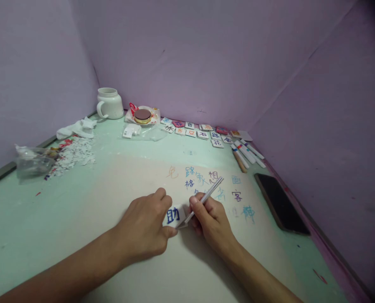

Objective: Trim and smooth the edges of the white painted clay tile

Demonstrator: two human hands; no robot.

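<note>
My left hand (pixel 148 223) is closed on a small white card (pixel 172 215) marked with a dark blue Chinese character, holding it by its left edge. In my right hand (pixel 211 214) is a slim silver craft knife (pixel 206 195), gripped like a pen. Its lower end slants down to the card's right edge, where a sliver of the card stands apart. Both hands rest over a large pale sheet (pixel 137 176) with several handwritten coloured characters behind and to the right of them.
Similar character cards (pixel 202 134) lie in rows at the back wall. Markers (pixel 246 152) and a dark phone (pixel 280 204) are on the right. A white mug (pixel 110 103), a round compact (pixel 142 115), paper scraps (pixel 75 155) and a clear plastic bag (pixel 36 162) sit on the left.
</note>
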